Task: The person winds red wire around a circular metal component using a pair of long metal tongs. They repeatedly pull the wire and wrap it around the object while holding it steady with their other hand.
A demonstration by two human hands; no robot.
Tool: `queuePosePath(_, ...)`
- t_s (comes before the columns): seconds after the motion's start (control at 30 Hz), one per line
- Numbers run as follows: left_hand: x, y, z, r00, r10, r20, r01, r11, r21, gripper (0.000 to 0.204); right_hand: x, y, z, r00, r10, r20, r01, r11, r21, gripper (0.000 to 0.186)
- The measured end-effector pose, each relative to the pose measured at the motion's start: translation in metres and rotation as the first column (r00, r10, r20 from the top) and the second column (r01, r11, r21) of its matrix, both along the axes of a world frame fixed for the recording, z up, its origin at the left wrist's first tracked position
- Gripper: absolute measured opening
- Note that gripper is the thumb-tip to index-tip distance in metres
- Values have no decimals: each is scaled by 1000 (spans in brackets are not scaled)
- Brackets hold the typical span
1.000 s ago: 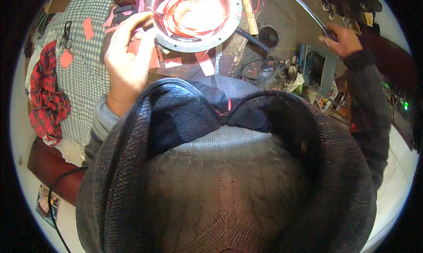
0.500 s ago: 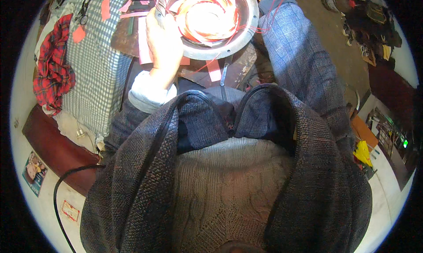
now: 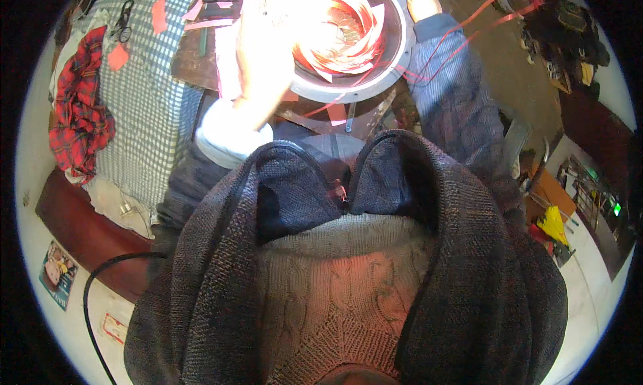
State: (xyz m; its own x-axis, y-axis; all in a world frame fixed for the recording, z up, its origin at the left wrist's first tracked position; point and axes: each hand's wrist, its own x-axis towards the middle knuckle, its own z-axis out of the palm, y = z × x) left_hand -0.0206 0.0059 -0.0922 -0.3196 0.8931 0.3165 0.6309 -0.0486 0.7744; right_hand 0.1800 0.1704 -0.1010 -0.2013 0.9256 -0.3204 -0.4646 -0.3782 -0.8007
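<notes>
A round grey metal motor housing (image 3: 395,70) stands at the top middle, with a ring of red-orange copper windings (image 3: 365,53) inside it and pale paper pieces among the wires. My left hand (image 3: 264,60) is at its left rim, bleached by strong glare. Its fingers look closed, but what they hold is lost in the light. My right hand (image 3: 422,2) grips the housing's right rim, partly cut off by the upper edge. Loose red wires (image 3: 462,33) run from the windings across my right sleeve.
Left of the housing lies a checked cloth (image 3: 144,97) with black scissors (image 3: 124,20), pink paper pieces (image 3: 118,58) and a red plaid cloth (image 3: 79,110). A slim tool (image 3: 350,117) lies below the housing. Assorted parts (image 3: 569,43) lie on the floor at right.
The housing and both hands have shifted right in the view. Glare now covers my left hand and the housing's left part. The red wires stretch farther right.
</notes>
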Motion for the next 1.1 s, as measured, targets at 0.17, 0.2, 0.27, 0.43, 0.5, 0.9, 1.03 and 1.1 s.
queuePosePath(0.17, -58, 53, -13, 875, -437, 207, 456, 889, -50, 37, -1, -69, 1, 963, -146, -228, 102, 975, -196, 44)
queuePosePath(0.2, -67, 68, -15, 749, -495, 441, 537, 843, 35, 45, -6, -85, 1, 951, -176, -256, 121, 969, -217, 44)
queuePosePath(0.27, -90, 86, -9, 699, -532, 478, 638, 765, -82, 56, -19, -113, -1, 943, -257, -214, 214, 955, -204, 44)
queuePosePath(0.43, -94, 83, 20, 579, -623, 526, 768, 633, -95, 61, -1, -152, 4, 981, -194, -18, 195, 968, 160, 55)
queuePosePath(0.5, -86, 66, 38, 849, -527, -25, 522, 846, -105, 56, 44, -155, 17, 933, -133, 334, 97, 988, 121, 63)
queuePosePath(0.9, -52, -9, 77, 532, -663, 527, 836, 508, -205, 24, 219, -109, 176, -517, -105, 850, -844, 230, -485, 52)
queuePosePath(1.03, -42, -1, 73, 439, -115, 891, 858, 346, -379, 31, 157, -55, 179, -210, -338, 917, -964, -84, -252, 52)
queuePosePath(1.1, -38, 4, 67, 416, -356, 837, 907, 229, -354, 35, 128, -41, 186, -197, -377, 905, -945, -173, -277, 44)
